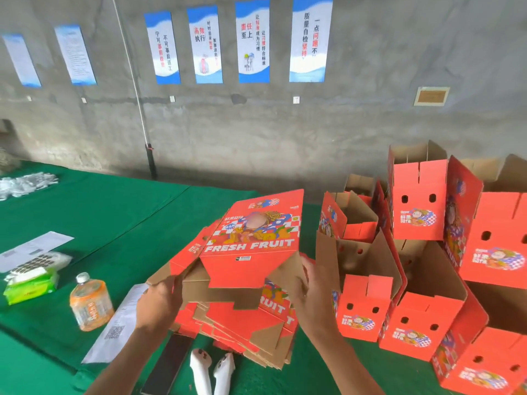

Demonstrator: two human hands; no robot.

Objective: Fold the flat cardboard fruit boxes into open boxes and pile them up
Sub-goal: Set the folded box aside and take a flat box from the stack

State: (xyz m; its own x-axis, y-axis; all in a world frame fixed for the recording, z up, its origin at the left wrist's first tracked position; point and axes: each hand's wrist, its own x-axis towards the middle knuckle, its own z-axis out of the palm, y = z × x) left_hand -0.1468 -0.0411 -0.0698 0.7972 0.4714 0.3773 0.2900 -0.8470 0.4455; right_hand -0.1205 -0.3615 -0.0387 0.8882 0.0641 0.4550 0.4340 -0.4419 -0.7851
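Note:
A flat red cardboard fruit box (251, 240) printed "FRESH FRUIT" is lifted and tilted above a stack of flat boxes (242, 323) on the green table (114, 218). My left hand (159, 303) grips its brown lower-left flap. My right hand (309, 295) holds the lower-right flap, fingers curled on its edge. Folded open red boxes (422, 201) are piled at the right, some leaning.
An orange drink bottle (89, 305), a green tissue pack (31, 285), a calculator (37, 260) and papers (119, 326) lie at the left. A dark phone (171, 363) and two white controllers (212, 369) sit by the front edge. A grey wall with posters stands behind.

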